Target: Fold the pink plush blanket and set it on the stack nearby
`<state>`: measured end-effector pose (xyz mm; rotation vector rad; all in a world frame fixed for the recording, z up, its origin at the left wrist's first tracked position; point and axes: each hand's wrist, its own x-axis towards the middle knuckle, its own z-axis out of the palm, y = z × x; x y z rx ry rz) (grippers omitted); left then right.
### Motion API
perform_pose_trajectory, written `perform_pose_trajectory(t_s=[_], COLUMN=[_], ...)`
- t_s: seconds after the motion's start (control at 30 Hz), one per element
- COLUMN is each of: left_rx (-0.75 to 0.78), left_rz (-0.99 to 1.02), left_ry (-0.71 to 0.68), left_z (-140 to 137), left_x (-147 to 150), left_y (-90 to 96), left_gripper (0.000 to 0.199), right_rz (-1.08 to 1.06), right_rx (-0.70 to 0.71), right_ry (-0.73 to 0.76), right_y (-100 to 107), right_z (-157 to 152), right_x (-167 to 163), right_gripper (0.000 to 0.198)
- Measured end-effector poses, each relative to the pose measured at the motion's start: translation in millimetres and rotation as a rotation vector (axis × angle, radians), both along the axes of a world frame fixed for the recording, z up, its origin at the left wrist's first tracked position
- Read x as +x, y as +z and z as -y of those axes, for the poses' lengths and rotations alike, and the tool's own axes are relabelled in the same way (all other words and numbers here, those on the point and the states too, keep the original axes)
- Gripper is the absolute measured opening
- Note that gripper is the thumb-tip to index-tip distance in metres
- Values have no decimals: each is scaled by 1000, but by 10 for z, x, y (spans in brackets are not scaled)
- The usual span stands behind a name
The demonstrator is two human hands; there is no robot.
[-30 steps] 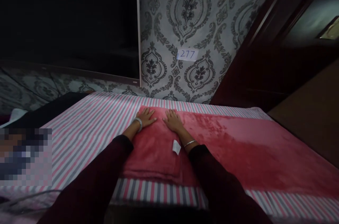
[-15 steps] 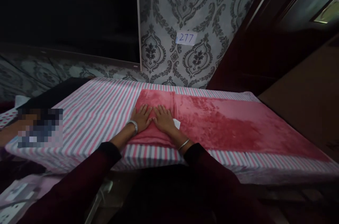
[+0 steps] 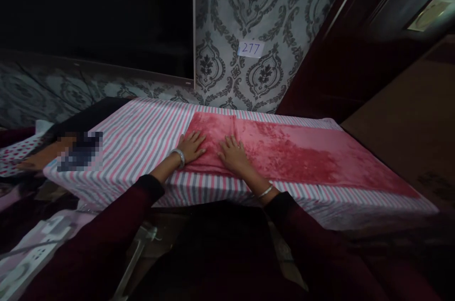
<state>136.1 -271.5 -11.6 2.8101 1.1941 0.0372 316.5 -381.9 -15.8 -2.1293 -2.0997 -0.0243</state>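
A plush pink-red blanket (image 3: 291, 154) lies lengthwise on a striped cloth (image 3: 142, 135), its left end folded over into a thicker layer. My left hand (image 3: 191, 148) rests flat near the left edge of that fold, fingers spread. On the fold's right edge lies my right hand (image 3: 233, 155), palm down with fingers apart. Both hands press on the plush surface and grip nothing. A bracelet circles each wrist.
The striped cloth covers a long table against a patterned wall (image 3: 249, 12). A large dark television (image 3: 95, 16) hangs at upper left. A paper marked 277 (image 3: 250, 48) is on the wall. A brown panel (image 3: 405, 106) stands at right. A blurred-out patch (image 3: 80, 151) sits at left.
My hands have moved apart; the right one has slid right to the fold's edge, over where a white tag showed. The camera view has shifted slightly.
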Motion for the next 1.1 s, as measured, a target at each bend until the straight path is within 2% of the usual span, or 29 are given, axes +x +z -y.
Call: perform_pose_trajectory(t_s=[0.13, 0.23, 0.33, 0.5, 0.63, 0.7, 0.77, 0.87, 0.93, 1.03, 1.1], left_rx=[85, 119, 141, 153, 71, 34, 17, -5, -20, -15, 25], left_rz=[25, -8, 1, 60, 166, 219, 247, 200, 108, -12, 15], left_ry=[-63, -59, -65, -78, -74, -93, -184, -370, -430, -384, -283], left_z=[368, 500, 498, 399, 217, 140, 140, 280, 376, 333, 164], left_x=[-101, -120, -124, -189, -165, 0, 290, 849, 1198, 1566, 1704], left_y=[-145, -265, -312, -333, -243, -119, 38, 252, 347, 421, 434], left_gripper=[58, 53, 53, 53, 50, 49, 47, 45, 46, 53, 56], right_rz=[-34, -54, -83, -178, -283, -357, -426, -463, -442, -349, -247], right_rx=[46, 57, 92, 130, 154, 206, 292, 399, 408, 376, 351], right_ry=[127, 149, 141, 114, 139, 138, 88, -56, -174, -366, -515], right_y=[-197, -360, -434, -442, -405, -380, -359, -339, -327, -287, -237], right_z=[340, 462, 512, 637, 761, 808, 845, 890, 929, 1022, 1106], right_x=[-106, -132, -95, -58, 8, 131, 346, 837, 1236, 1825, 2149], right_gripper=[56, 57, 56, 55, 53, 53, 53, 47, 44, 47, 50])
